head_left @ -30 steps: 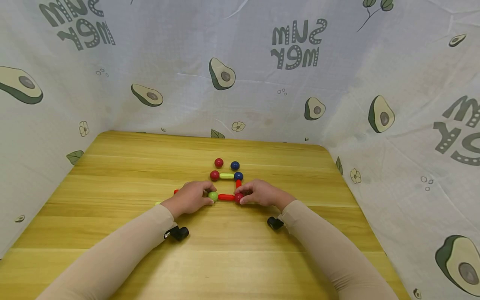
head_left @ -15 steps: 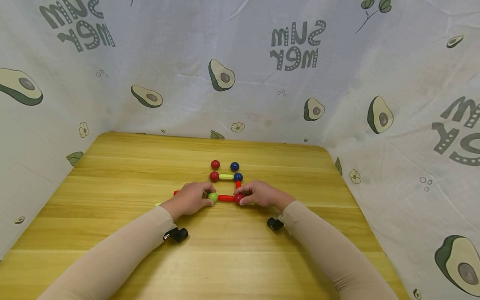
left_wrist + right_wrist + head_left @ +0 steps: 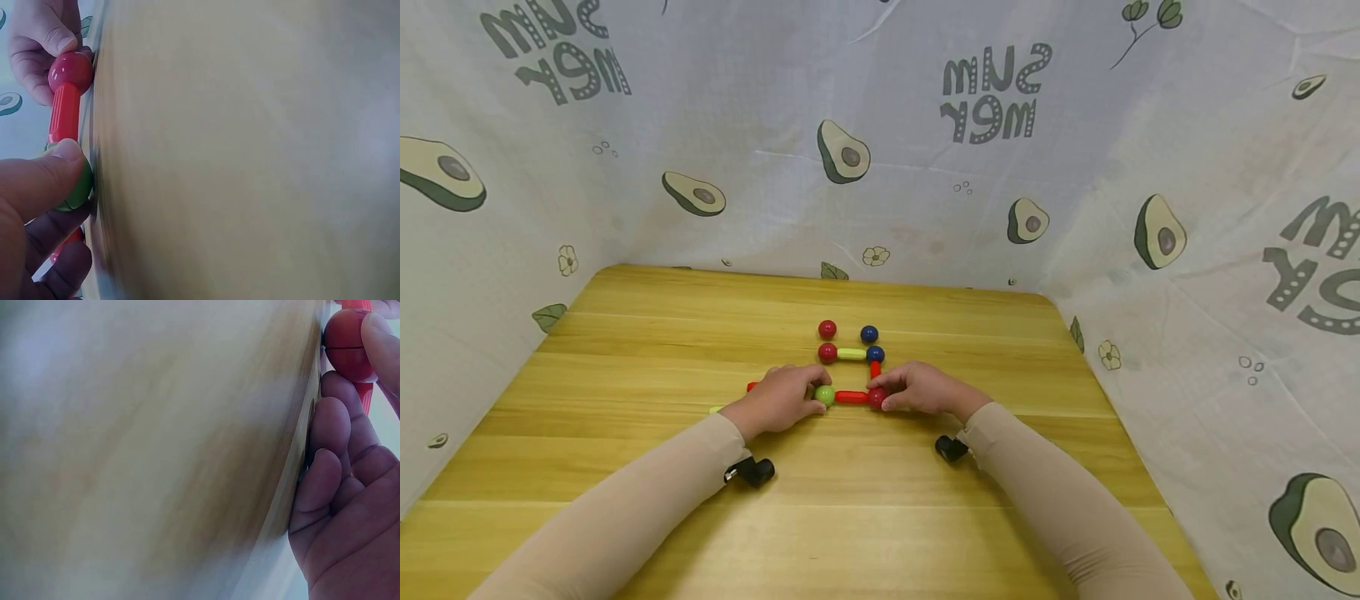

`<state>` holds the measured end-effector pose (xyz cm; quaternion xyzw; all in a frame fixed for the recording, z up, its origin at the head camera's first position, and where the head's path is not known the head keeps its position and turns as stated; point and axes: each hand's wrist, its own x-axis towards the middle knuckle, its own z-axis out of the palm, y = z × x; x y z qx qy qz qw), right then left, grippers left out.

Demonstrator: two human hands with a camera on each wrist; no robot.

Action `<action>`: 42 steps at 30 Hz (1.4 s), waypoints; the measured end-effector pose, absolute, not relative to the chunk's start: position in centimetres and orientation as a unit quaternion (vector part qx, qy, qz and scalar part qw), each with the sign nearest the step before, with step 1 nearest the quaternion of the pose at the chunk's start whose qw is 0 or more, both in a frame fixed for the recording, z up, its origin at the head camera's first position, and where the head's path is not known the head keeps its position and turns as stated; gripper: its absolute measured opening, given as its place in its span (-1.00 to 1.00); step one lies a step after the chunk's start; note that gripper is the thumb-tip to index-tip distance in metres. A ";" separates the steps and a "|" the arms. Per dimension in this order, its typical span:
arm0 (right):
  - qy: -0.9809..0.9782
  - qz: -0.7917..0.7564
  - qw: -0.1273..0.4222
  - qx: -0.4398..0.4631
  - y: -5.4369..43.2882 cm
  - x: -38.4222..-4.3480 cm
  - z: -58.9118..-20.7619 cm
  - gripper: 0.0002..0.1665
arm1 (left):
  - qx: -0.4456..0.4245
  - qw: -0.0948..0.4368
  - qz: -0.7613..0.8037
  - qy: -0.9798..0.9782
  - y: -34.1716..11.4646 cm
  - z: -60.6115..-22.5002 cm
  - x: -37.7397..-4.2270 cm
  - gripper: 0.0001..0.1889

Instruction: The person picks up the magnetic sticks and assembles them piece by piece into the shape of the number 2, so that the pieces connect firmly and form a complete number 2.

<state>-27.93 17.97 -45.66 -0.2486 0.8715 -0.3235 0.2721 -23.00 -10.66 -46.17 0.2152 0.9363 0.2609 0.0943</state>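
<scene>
My left hand (image 3: 779, 398) pinches a light green ball (image 3: 825, 396) between thumb and fingers, low over the wooden table. From that ball a red rod (image 3: 852, 397) runs right to a red ball (image 3: 876, 398), which my right hand (image 3: 922, 388) grips at its side. Another red rod (image 3: 876, 370) leads from the gripped ball back to a blue ball (image 3: 876, 354). A yellow rod (image 3: 852, 354) links the blue ball to a second red ball (image 3: 827, 352). In the left wrist view the thumb presses on the green ball (image 3: 80, 187), close to the rod's end.
Behind the joined pieces lie a loose red ball (image 3: 827, 329) and a loose blue ball (image 3: 869, 334). Partly hidden by the left hand are a red piece (image 3: 752, 387) and a yellow piece (image 3: 715, 409). A printed cloth (image 3: 910, 208) stands around the table (image 3: 850, 533).
The loose red ball at the back has rolled left, ending behind the joined red ball. Both hands keep their hold, almost still.
</scene>
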 end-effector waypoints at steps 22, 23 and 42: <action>0.871 -0.323 0.272 -0.249 18.5 -28.2 -45.7 -0.58 | 0.224 0.093 0.259 0.935 -10.6 -46.3 -23.3 -0.60; 0.872 -0.323 0.272 -0.248 18.5 -28.2 -45.7 -0.58 | 0.223 0.094 0.259 0.935 -10.6 -46.3 -23.2 -0.60; 0.874 -0.325 0.272 -0.238 18.7 -28.0 -45.5 -0.59 | 0.219 0.084 0.256 0.938 -12.5 -46.0 -23.7 -0.54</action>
